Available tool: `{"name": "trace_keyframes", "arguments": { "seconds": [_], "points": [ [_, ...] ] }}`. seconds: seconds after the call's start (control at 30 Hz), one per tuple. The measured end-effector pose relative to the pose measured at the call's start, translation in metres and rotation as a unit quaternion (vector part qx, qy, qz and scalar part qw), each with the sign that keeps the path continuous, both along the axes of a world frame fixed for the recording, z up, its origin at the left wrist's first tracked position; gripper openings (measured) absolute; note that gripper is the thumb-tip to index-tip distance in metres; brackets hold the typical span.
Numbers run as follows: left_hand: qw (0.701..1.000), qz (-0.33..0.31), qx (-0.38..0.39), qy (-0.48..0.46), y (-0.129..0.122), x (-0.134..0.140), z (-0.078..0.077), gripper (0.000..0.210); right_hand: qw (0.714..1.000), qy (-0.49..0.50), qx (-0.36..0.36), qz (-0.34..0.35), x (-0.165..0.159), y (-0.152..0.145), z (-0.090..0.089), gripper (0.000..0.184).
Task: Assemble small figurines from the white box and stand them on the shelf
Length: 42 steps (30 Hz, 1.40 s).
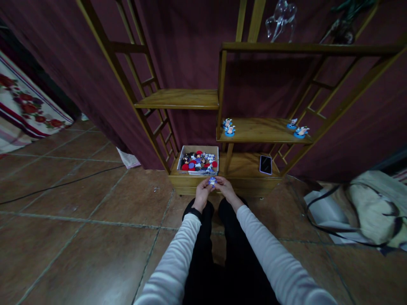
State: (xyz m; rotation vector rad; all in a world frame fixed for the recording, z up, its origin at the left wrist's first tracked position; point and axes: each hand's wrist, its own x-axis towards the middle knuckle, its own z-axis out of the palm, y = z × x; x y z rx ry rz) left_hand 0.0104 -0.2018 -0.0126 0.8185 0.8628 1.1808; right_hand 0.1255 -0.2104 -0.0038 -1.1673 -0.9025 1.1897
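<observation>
Between my two hands is a small purple-and-white figurine (212, 182), held just in front of the shelf's bottom edge. My left hand (202, 191) grips its left side with closed fingers. From the other side, the fingers of my right hand (224, 186) close on it too. Right behind them, an open cardboard box (193, 172) holds many small figurines and round bases in red, purple, black and white. On the middle right shelf stand blue-based figurines, a pair at the left end (229, 130) and a pair at the right end (300, 132).
A wooden display shelf (254, 131) fills the front. A phone (266, 164) lies on its lowest board. Higher up stand a clear horse figure (281, 21) and a dark ornament (343, 31). A bag (372, 203) lies on the floor at right, a cable (63, 185) at left.
</observation>
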Motion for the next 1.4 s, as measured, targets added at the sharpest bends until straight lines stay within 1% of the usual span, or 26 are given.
{"name": "trace_keyframes", "arguments": {
  "seconds": [0.1,0.2,0.43,0.6,0.77,1.0,1.1,1.23,1.4],
  "points": [
    [1.000,0.015,0.007,0.007,-0.001,-0.001,0.001,0.054,1.000,-0.001,0.017,-0.010,0.001,0.000,-0.002,0.036],
    [1.000,0.008,0.019,0.011,-0.001,-0.003,0.001,0.059,1.000,0.000,0.025,0.002,0.002,-0.001,-0.003,0.038],
    [0.999,0.006,0.045,-0.003,0.003,-0.005,-0.004,0.051,0.999,0.000,0.034,0.011,0.003,-0.003,0.000,0.037],
    [0.999,0.009,0.046,-0.015,0.004,-0.004,-0.006,0.049,0.999,-0.011,0.032,0.017,0.002,-0.003,0.001,0.036],
    [1.000,0.003,0.012,-0.017,0.003,-0.004,-0.002,0.045,0.999,0.000,0.017,0.027,0.001,-0.001,-0.001,0.037],
    [0.997,-0.026,-0.049,-0.053,0.000,-0.006,0.005,0.031,0.999,-0.014,-0.005,0.034,0.001,-0.002,-0.006,0.036],
    [0.994,-0.027,-0.070,-0.081,0.001,-0.006,0.005,0.027,1.000,-0.012,-0.004,0.028,0.001,-0.003,-0.006,0.036],
    [0.989,-0.035,-0.091,-0.111,0.004,-0.007,0.003,0.021,1.000,0.002,-0.001,0.030,0.001,-0.005,-0.001,0.038],
    [0.984,-0.042,-0.116,-0.129,0.007,-0.009,0.001,0.012,1.000,0.006,-0.005,0.021,0.001,-0.007,0.002,0.039]
  ]
}}
